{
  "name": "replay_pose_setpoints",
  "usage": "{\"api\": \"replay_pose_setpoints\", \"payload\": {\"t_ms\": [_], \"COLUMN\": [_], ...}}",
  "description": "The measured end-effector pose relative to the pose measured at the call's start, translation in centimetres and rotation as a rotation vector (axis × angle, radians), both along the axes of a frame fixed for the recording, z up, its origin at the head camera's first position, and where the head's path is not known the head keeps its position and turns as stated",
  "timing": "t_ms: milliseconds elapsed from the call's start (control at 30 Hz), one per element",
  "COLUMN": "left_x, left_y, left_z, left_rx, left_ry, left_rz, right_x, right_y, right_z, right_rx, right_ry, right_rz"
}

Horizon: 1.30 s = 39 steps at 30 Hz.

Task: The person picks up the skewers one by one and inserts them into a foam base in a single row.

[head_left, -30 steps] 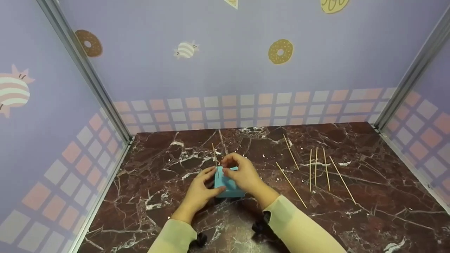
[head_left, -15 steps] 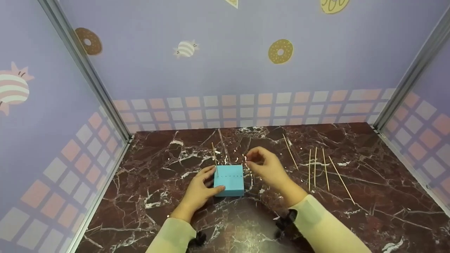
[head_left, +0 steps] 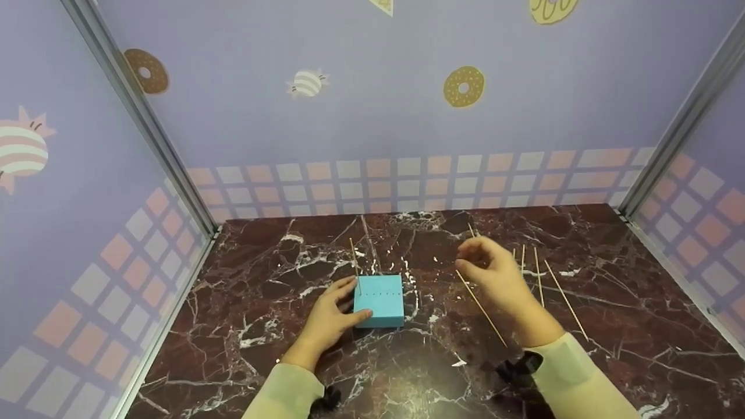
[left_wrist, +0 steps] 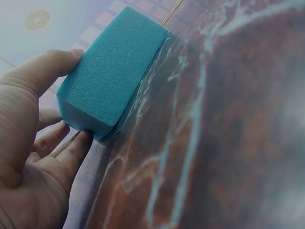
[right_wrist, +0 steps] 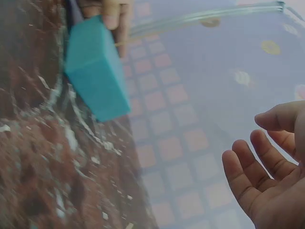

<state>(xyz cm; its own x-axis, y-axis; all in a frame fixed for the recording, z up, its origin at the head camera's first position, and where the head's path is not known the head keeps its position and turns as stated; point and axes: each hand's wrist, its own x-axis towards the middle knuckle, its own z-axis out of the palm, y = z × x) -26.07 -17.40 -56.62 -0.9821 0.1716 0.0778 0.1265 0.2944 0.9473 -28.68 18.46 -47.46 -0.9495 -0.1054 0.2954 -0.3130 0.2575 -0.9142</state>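
Marble table (head_left: 430, 375) bears a stick (head_left: 482, 309), far end just by the empty R hand (head_left: 495, 270) (loosely curled, nothing pinched), long axis slanting nearer & rightward, w/ L hand (head_left: 327, 319) farther off, gripping the block (head_left: 385, 305) well to R hand's left.

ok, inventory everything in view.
table: 1, dark red with white veins, lower half
block: 1, light blue, on the table
dots: several, dark, in a row across the block's top
standing stick: 1, tan, roughly upright in the block
lying sticks: 6, tan, table's right half, some partly hidden
wall panels: 3, lavender, printed, around the table
metal posts: 2, grey, back corners
sleeves: 2, pale green, near edge
wrist pieces: 2, black, by the sleeves
left hand: 1, bare, gripping the block
right hand: 1, bare, by the lying sticks, holding nothing
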Motion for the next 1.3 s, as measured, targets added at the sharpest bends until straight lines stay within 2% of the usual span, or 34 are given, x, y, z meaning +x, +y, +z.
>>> {"api": "replay_pose_setpoints", "payload": {"t_ms": [333,533,733,933,1067,1300], "left_x": [0.1,0.0,0.1,0.0,-0.1,0.0], "left_y": [0.1,0.1,-0.1,0.0,0.0,-0.1], "left_z": [0.1,0.1,-0.1,0.0,-0.1,-0.1], "left_rx": [-0.007,-0.005,-0.025,-0.030,-0.026,-0.047], "left_ry": [-0.004,-0.003,0.003,0.004,0.003,0.025], "left_rz": [-0.006,0.001,0.002,-0.001,0.003,0.003], "right_x": [-0.3,-0.3,-0.5,-0.7,-1.0,-2.2], "right_y": [4.5,8.4,12.0,15.5,17.0,18.4], "right_z": [1.2,0.7,0.3,0.2,-0.4,-2.7], "right_rx": [-0.004,0.110,0.103,0.212,0.251,0.266], "right_ry": [0.019,0.028,-0.015,-0.059,-0.114,-0.187], "right_rz": [-0.065,-0.159,-0.213,-0.268,-0.270,-0.282]}}
